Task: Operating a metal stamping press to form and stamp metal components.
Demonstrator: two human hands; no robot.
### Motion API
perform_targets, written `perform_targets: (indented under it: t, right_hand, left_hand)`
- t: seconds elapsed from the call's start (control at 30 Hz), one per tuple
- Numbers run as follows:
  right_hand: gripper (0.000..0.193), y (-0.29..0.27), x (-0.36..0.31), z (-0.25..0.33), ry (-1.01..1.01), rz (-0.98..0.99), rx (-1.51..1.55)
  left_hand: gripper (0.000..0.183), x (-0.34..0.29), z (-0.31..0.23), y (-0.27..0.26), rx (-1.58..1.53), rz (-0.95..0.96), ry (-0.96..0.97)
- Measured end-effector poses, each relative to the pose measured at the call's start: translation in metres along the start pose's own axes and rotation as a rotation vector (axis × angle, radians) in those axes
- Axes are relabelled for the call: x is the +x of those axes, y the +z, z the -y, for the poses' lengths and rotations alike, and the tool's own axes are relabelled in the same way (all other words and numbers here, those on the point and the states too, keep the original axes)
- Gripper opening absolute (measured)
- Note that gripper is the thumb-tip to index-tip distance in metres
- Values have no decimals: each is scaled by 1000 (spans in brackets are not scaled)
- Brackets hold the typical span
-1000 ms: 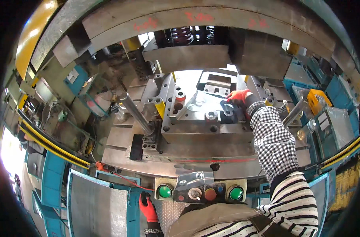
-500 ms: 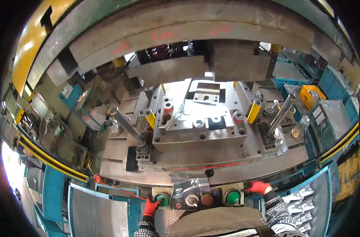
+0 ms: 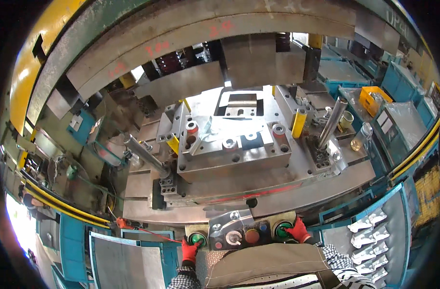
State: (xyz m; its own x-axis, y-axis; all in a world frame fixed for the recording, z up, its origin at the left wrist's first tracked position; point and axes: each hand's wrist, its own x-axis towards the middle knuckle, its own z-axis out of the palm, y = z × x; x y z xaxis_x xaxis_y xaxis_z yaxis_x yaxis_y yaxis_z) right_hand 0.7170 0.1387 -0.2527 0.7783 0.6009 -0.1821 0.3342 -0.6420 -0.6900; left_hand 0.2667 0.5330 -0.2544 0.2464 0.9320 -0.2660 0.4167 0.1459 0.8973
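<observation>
My left hand (image 3: 190,250), in a red glove, rests at the left green push button (image 3: 197,239) of a control box, fingers apart on it. Also red-gloved, my right hand (image 3: 298,231) reaches with stretched fingers onto the right green push button (image 3: 281,229). Neither hand holds anything. Between them the control panel (image 3: 239,233) carries a red button (image 3: 251,235), a pale rotary knob (image 3: 233,238) and small blue and red buttons. Beyond the box, a steel press die (image 3: 234,164) bears a shiny sheet-metal piece (image 3: 236,127) on top.
Above the die hangs the heavy upper press block (image 3: 263,60). Steel guide posts (image 3: 333,123) and yellow pins (image 3: 299,123) stand around the die. At right, a tray (image 3: 335,236) holds several formed metal parts (image 3: 369,238); a grey-topped blue table (image 3: 128,257) is at left.
My right hand has moved left from beside the control box onto the right green button. My left hand stays at its button. The whole view has shifted and tilted slightly.
</observation>
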Motion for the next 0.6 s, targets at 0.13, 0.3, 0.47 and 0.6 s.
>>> perform_targets:
  t: [0.13, 0.3, 0.47, 0.6]
  right_hand:
    - [115, 1, 1, -1, -1, 2, 2]
    - [115, 4, 1, -7, 33, 9, 3]
    - [110, 5, 1, -6, -12, -13, 8]
    - [107, 4, -3, 5, 13, -27, 20]
  left_hand:
    - [109, 7, 9, -4, 4, -25, 72]
    - [103, 7, 12, -2, 19, -42, 93]
    - [100, 5, 1, -5, 20, -56, 88]
    - [99, -2, 1, -5, 13, -63, 86]
